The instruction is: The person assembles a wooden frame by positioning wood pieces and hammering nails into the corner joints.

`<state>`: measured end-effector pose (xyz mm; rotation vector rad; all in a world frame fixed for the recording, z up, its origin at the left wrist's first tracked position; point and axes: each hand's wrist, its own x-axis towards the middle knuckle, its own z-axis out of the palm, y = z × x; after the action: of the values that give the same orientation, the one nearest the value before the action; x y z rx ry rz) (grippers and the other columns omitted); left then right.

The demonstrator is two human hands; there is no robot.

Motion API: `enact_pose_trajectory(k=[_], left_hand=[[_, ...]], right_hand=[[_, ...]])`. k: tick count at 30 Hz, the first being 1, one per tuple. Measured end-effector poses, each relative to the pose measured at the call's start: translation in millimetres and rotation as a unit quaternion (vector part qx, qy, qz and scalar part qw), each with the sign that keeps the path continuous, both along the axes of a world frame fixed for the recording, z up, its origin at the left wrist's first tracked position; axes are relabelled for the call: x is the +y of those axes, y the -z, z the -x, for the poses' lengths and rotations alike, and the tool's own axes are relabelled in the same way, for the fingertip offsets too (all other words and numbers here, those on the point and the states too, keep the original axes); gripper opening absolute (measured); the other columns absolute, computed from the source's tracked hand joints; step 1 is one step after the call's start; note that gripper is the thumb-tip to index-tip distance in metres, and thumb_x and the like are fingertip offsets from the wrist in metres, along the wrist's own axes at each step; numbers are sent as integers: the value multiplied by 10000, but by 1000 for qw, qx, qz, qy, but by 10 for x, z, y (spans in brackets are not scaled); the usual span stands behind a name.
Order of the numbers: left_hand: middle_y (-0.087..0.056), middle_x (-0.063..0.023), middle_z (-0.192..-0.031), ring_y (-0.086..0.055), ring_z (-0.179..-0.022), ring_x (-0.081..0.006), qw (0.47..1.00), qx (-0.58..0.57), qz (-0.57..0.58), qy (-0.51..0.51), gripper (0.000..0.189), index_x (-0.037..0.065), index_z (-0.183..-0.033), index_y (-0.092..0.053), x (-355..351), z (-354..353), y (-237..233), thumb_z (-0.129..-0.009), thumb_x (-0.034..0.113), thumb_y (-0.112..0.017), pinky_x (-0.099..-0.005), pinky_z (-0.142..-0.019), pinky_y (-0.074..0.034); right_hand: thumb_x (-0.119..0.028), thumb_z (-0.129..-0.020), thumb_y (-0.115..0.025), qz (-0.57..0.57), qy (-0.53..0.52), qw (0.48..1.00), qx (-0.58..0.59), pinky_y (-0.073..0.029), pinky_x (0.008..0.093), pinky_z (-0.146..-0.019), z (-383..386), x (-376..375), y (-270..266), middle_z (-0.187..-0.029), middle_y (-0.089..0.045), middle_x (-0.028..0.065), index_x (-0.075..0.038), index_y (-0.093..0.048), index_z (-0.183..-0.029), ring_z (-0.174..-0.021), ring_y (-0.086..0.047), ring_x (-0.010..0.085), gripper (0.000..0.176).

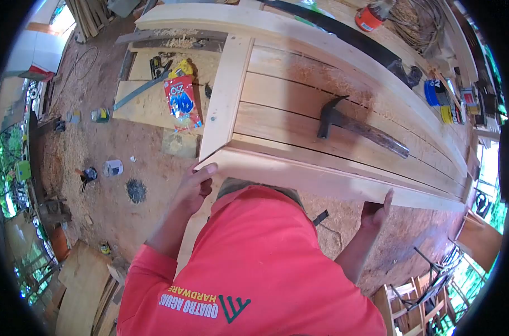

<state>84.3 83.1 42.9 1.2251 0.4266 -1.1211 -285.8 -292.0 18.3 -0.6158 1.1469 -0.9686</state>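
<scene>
A pale wooden board (pixel 299 172) forms the near edge of a slatted wooden panel (pixel 288 95). My left hand (pixel 195 187) grips the board's left corner, thumb on top and fingers curled at the edge. Farther right, my right hand (pixel 377 211) holds the same board's near edge, one finger or thumb pointing up and the other fingers mostly hidden. A claw hammer (pixel 366 130) lies on the slats, its head to the left and its handle to the right. Wood shavings (pixel 355 89) are scattered on the panel beyond the hammer.
Left of the panel, a red packet (pixel 181 102) and a metal strip (pixel 142 88) lie on a board. Cans, including a white one (pixel 113 167), stand on the dirt floor. A jar with an orange label (pixel 369 19) and a blue can (pixel 433 92) sit beyond the panel.
</scene>
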Motion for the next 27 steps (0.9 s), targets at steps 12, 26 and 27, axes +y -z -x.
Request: enact_pose_trajectory(k=[12,26,27], left_hand=[[-433,117,-670,-299,-488,-9,999,-13,-1,-50,307,129,-1107,-642,-108,110,64,-873,192,-830,-224,-443,-243],[-652,32,-839,-480,-554,-17,990,17,17,-142,341,69,-1195,-658,-285,151,106,-884,101,-793,-199,-481,-359],[-654,32,-838,-475,-549,-18,990,12,17,-138,350,68,-1203,-659,-283,148,101,-882,100,-795,-202,-478,-355]], right_hand=[[-453,-1047,-615,-32,7,999,41,-487,463,-1123,-32,-21,-14,-1472,-611,102,-99,-517,-1508,-1338,-588,279,590],[-520,-1013,-647,-40,51,990,126,-519,419,-1077,-310,32,-163,-1418,-633,87,-101,-520,-1497,-1286,-615,261,652],[-526,-1012,-649,-49,49,989,131,-528,419,-1066,-384,68,-206,-1418,-629,97,-87,-509,-1499,-1272,-623,265,671]])
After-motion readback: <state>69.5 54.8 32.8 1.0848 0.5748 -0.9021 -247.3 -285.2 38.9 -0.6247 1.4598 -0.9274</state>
